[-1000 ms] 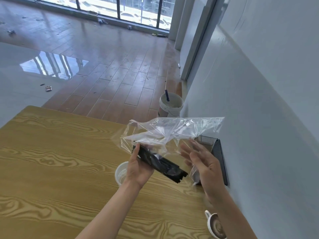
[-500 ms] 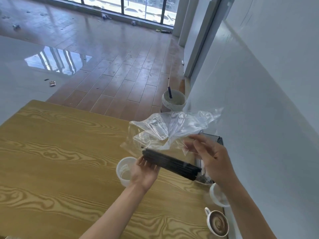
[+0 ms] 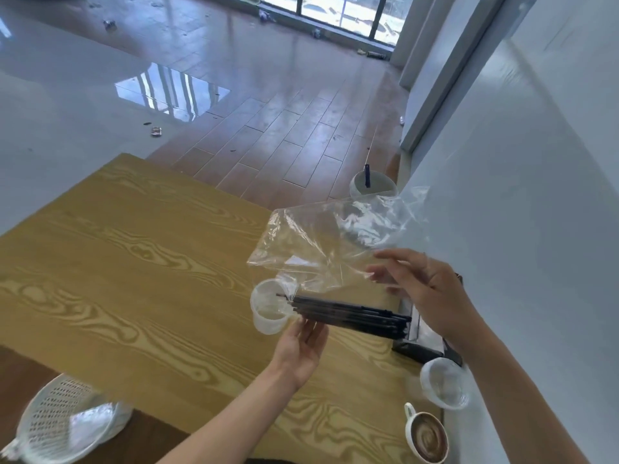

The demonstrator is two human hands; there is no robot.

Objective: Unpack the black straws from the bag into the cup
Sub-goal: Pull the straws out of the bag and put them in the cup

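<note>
Although the black straws (image 3: 348, 317) are bundled in my left hand (image 3: 301, 346), I judge the task roughly half done: none stands in the cup (image 3: 269, 306) yet. My left fingers close under the bundle's left half; it lies nearly level, its left tips over the cup's rim at the 3 o'clock side. My right hand (image 3: 425, 289) pinches the clear bag (image 3: 321, 246) at its lower right corner, holding it above the bundle. I cannot tell whether the straw ends are fully clear of the plastic.

Remaining: free the bag, tip the bundle upright, lower it into the cup.

Clearances: open table (image 3: 134, 262) lies from 7 to 11 o'clock of the cup. The wall (image 3: 536, 195) stands close at 3 o'clock. A second clear cup (image 3: 443, 383), a coffee mug (image 3: 425, 437) and a dark box (image 3: 425, 349) crowd 4 to 5 o'clock. The table's far edge is near at 12 o'clock.
</note>
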